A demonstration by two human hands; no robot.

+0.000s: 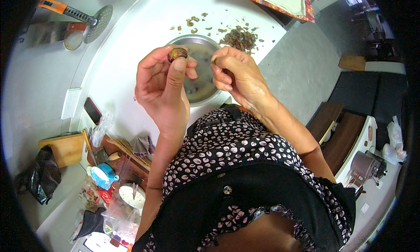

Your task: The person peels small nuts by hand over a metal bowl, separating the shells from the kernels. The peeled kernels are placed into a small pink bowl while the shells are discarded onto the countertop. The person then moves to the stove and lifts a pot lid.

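Note:
My left hand [164, 84] pinches a round brown nut [177, 54], perhaps a chestnut, between thumb and fingers. The nut is mottled, with a yellowish-brown patch on top. Beside it, a little to the right, my right hand [238, 68] is curled with thumb and forefinger together on a small brown piece [214, 60], likely shell. Both hands are above a steel basin [206, 102] of cloudy water, with dark lumps in it that I cannot make out. Past the basin, a pile of brown shell pieces [241, 39] lies on the white counter [147, 29].
Loose scraps [192, 21] are scattered beyond the basin. A phone [93, 111] and a plastic bag [103, 125] lie at the left. Nearer are a cleaver [100, 155], a blue teapot [103, 176] and a bowl with chopsticks [131, 196]. A slotted skimmer [98, 24] hangs on the wall.

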